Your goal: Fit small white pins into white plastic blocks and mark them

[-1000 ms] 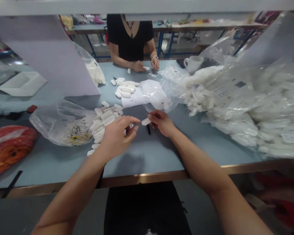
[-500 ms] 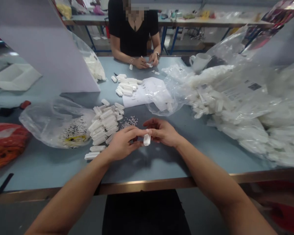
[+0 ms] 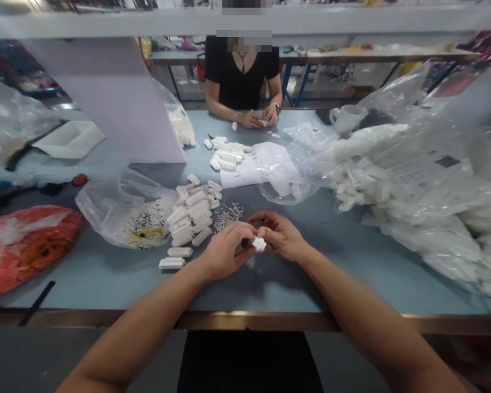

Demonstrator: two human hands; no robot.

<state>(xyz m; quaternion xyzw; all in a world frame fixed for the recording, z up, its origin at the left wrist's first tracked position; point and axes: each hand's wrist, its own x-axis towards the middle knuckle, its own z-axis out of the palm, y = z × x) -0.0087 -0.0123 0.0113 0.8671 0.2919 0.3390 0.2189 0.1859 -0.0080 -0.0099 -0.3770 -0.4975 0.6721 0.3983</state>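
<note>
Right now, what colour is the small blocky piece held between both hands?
The small blocky piece is white, shown in the head view.

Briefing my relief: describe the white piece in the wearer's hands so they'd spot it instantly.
On the blue-grey table, find the white pile left of centre. Right of it, the wearer's left hand and right hand meet at one white piece. Unlike the piled pieces, it is held between fingers, apart from the pile.

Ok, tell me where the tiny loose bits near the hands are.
In the head view, the tiny loose bits lie on the table just left of centre, right of the pile of white pieces and just beyond the left hand.
</note>
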